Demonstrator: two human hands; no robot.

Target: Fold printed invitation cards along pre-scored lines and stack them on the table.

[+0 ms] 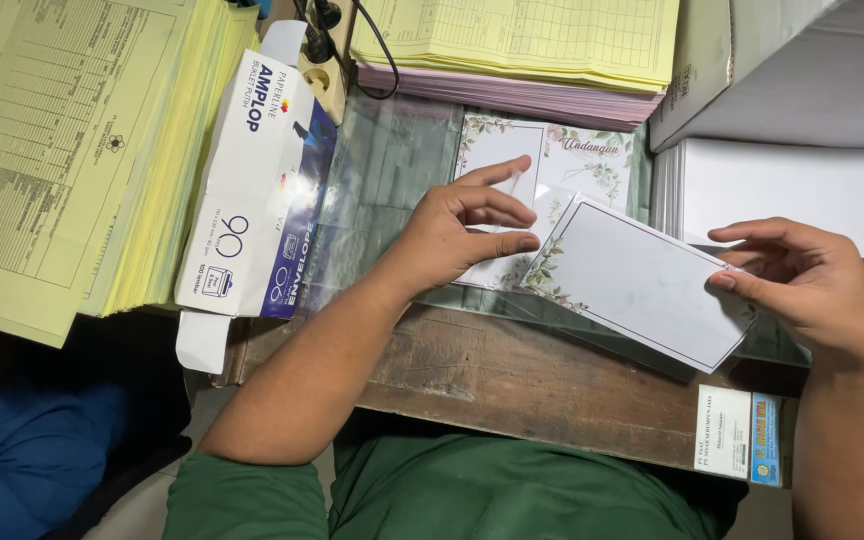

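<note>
My right hand pinches the right edge of a white card with a leafy floral border, holding it tilted above the desk. My left hand rests on a stack of matching floral cards, its fingertips gripping a small clear plastic sleeve or strip near the stack's middle. The held card overlaps the lower right corner of that stack. Both forearms reach in from the bottom, over a green shirt.
A white and blue envelope box lies left of the cards. A thick pile of yellow printed forms sits far left, another yellow and pink pile at the back. White paper stacks stand right. The worn wooden desk edge runs in front.
</note>
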